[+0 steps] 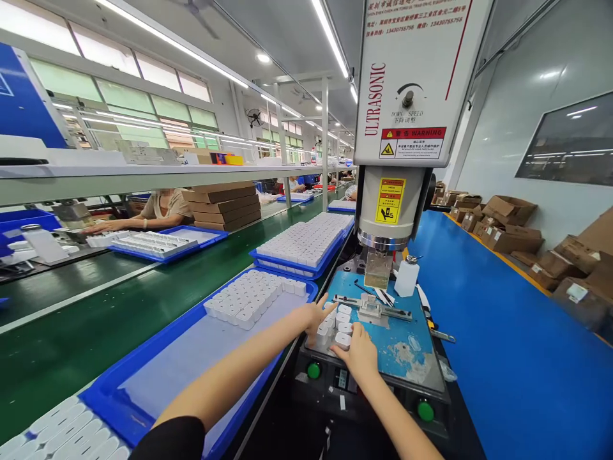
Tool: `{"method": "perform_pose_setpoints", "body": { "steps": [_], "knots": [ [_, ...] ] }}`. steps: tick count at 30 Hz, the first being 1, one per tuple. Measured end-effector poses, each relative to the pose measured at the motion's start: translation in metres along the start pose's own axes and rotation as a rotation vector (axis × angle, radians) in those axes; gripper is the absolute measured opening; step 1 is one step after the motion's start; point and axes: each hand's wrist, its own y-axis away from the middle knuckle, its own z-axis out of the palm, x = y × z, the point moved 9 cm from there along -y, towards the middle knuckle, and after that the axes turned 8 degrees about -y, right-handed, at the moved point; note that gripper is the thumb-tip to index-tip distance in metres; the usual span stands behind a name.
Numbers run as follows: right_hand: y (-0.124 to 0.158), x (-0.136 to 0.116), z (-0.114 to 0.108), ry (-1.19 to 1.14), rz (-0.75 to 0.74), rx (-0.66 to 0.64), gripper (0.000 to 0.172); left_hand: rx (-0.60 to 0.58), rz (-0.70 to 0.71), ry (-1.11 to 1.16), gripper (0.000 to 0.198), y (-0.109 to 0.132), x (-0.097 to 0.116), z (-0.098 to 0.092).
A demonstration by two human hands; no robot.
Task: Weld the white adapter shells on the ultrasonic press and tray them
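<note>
My left hand (317, 317) reaches over the left side of the machine's blue work plate (390, 338), fingers spread, beside a cluster of small white plastic housings (343, 317). Whether its fingertips touch any of them is hard to tell. At the cluster's near end, the thumb and fingers of my right hand (360, 355) close around a white housing (342, 340). A metal fixture (371, 306) is mounted on the plate, under the clear-looking horn (377, 268) of the ultrasonic welding machine (405, 96).
A blue tray (158, 348) with rows of white housings (251, 294) lies to the left, fuller stacked trays (304, 239) beyond. A white dispenser bottle (407, 276) and tweezers stand behind the fixture. Green buttons (313, 370) are in front. A co-worker (160, 207) sits across the green belt.
</note>
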Motion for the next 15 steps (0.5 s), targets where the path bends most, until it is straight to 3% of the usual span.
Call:
{"method": "perform_pose_setpoints", "body": {
  "steps": [3,6,11,15],
  "knots": [
    [-0.007,0.007,0.000,-0.066,-0.107,-0.092,0.101,-0.027,0.078,-0.062,0.135,0.007,0.001,0.007],
    [-0.019,0.016,0.007,-0.116,-0.163,-0.255,0.122,0.026,0.178,-0.072,0.136,0.007,0.005,0.002],
    [-0.041,0.014,0.019,-0.208,-0.259,-0.452,0.129,0.008,0.253,-0.034,0.142,0.000,0.009,0.008],
    [-0.048,0.009,0.024,-0.254,-0.301,-0.495,0.127,0.006,0.257,0.036,0.143,-0.002,0.011,0.010]
  ]
}}
